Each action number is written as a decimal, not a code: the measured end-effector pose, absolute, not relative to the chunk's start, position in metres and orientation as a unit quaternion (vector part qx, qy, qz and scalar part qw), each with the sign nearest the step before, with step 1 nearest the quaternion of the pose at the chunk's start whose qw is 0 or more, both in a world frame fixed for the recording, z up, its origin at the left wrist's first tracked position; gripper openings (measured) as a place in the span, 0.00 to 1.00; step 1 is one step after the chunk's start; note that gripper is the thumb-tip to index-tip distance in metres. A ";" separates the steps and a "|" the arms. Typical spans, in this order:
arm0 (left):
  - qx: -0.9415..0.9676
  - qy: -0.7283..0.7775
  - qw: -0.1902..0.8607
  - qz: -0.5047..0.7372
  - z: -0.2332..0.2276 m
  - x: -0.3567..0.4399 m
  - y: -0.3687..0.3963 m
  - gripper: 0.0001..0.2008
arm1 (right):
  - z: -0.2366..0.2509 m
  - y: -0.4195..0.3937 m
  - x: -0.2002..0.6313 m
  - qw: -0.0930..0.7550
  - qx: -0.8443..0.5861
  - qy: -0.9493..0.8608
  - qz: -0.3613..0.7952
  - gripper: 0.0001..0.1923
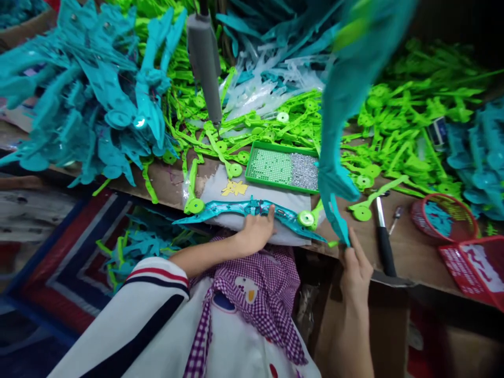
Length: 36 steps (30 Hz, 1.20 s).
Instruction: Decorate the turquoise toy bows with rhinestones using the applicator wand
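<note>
An open teal bow-shaped toy shell (pixel 214 211) lies across the work spot, its inner side up and small parts showing in it. My left hand (pixel 258 233) grips its middle at the near edge, one finger stretched onto the inside. At each end of that shell sits a lime-green arm with a round wheel (pixel 306 218). In my right hand (pixel 356 265), closed around its lower end, is a long teal shell piece (pixel 339 136). It stands up toward the camera, blurred at the top, and covers part of the bench behind it.
A green tray (pixel 268 181) of small screws stands beyond the shell. A grey electric screwdriver (pixel 205 68) hangs above. Teal shells (pixel 90 94) pile up left; lime-green arms (pixel 291 121) heap behind. A hammer (pixel 384 236) and red baskets (pixel 444 218) lie right.
</note>
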<state>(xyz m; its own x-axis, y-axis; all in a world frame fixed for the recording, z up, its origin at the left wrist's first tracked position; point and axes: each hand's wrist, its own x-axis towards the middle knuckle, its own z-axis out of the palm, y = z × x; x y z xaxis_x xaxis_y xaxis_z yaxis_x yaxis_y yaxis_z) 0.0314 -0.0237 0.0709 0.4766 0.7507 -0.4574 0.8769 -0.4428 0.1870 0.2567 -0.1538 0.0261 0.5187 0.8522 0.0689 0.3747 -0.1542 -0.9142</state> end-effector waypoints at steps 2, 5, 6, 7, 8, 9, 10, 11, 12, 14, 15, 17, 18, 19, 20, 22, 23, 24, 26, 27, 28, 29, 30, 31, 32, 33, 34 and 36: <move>0.829 0.491 0.211 -0.169 0.072 0.037 -0.028 0.39 | 0.030 -0.152 0.264 0.432 -0.734 -0.484 0.203 0.30; 0.817 0.509 0.216 -0.163 0.071 0.045 -0.032 0.41 | 0.039 -0.142 0.272 0.347 -0.728 -0.569 0.160 0.29; 0.812 0.518 0.219 -0.157 0.070 0.047 -0.034 0.42 | 0.042 -0.138 0.274 0.317 -0.725 -0.594 0.145 0.28; 0.805 0.527 0.225 -0.152 0.069 0.049 -0.035 0.42 | 0.045 -0.135 0.276 0.290 -0.722 -0.615 0.129 0.28; 0.799 0.536 0.232 -0.147 0.067 0.050 -0.037 0.42 | 0.048 -0.131 0.279 0.266 -0.717 -0.634 0.113 0.28; 0.792 0.542 0.240 -0.144 0.065 0.051 -0.038 0.42 | 0.050 -0.128 0.282 0.245 -0.711 -0.652 0.096 0.28; 0.787 0.546 0.249 -0.140 0.063 0.052 -0.039 0.41 | 0.052 -0.126 0.285 0.227 -0.704 -0.668 0.081 0.28; 0.784 0.549 0.257 -0.135 0.061 0.052 -0.040 0.40 | 0.052 -0.124 0.289 0.212 -0.696 -0.683 0.066 0.28; 0.782 0.549 0.264 -0.130 0.059 0.051 -0.040 0.39 | 0.053 -0.123 0.292 0.200 -0.687 -0.697 0.054 0.28; 0.780 0.549 0.275 -0.122 0.057 0.049 -0.041 0.36 | 0.053 -0.120 0.298 0.177 -0.667 -0.723 0.039 0.28; 0.779 0.548 0.279 -0.120 0.057 0.048 -0.041 0.34 | 0.052 -0.119 0.300 0.169 -0.657 -0.734 0.035 0.28; 0.778 0.546 0.287 -0.120 0.059 0.046 -0.041 0.32 | 0.053 -0.117 0.300 0.157 -0.638 -0.753 0.029 0.28; 0.778 0.544 0.290 -0.120 0.060 0.045 -0.041 0.32 | 0.054 -0.115 0.300 0.152 -0.631 -0.761 0.026 0.28; 0.779 0.541 0.294 -0.120 0.062 0.044 -0.041 0.32 | 0.054 -0.114 0.298 0.149 -0.625 -0.766 0.023 0.28; 0.779 0.541 0.295 -0.118 0.063 0.044 -0.041 0.33 | 0.055 -0.113 0.296 0.146 -0.621 -0.770 0.020 0.28; 0.781 0.542 0.292 -0.110 0.063 0.043 -0.042 0.35 | 0.055 -0.110 0.291 0.143 -0.614 -0.776 0.018 0.28; 0.782 0.543 0.288 -0.103 0.062 0.043 -0.042 0.35 | 0.055 -0.109 0.289 0.143 -0.610 -0.779 0.018 0.28; 0.784 0.543 0.286 -0.095 0.062 0.043 -0.043 0.35 | 0.054 -0.107 0.286 0.143 -0.607 -0.781 0.019 0.28; 0.788 0.538 0.288 -0.084 0.060 0.043 -0.044 0.34 | 0.054 -0.105 0.281 0.137 -0.602 -0.786 0.020 0.27; 0.789 0.535 0.290 -0.082 0.059 0.043 -0.044 0.33 | 0.054 -0.103 0.278 0.130 -0.600 -0.789 0.018 0.27; 0.790 0.533 0.292 -0.081 0.058 0.043 -0.044 0.32 | 0.055 -0.102 0.276 0.123 -0.598 -0.792 0.014 0.26; 0.791 0.532 0.293 -0.081 0.058 0.043 -0.044 0.31 | 0.056 -0.101 0.274 0.116 -0.595 -0.795 0.007 0.25; 0.791 0.531 0.291 -0.082 0.057 0.043 -0.044 0.31 | 0.057 -0.100 0.272 0.112 -0.592 -0.799 -0.003 0.25; 0.792 0.532 0.289 -0.082 0.057 0.043 -0.044 0.31 | 0.059 -0.098 0.270 0.107 -0.589 -0.801 -0.015 0.25; 0.792 0.533 0.287 -0.081 0.057 0.043 -0.044 0.31 | 0.061 -0.097 0.269 0.103 -0.586 -0.803 -0.026 0.25; 0.792 0.534 0.284 -0.080 0.056 0.043 -0.044 0.32 | 0.063 -0.096 0.268 0.098 -0.585 -0.804 -0.037 0.25; 0.793 0.535 0.282 -0.078 0.055 0.043 -0.044 0.34 | 0.065 -0.095 0.268 0.093 -0.583 -0.806 -0.046 0.24; 0.794 0.536 0.278 -0.075 0.054 0.043 -0.044 0.36 | 0.070 -0.093 0.268 0.085 -0.580 -0.808 -0.064 0.24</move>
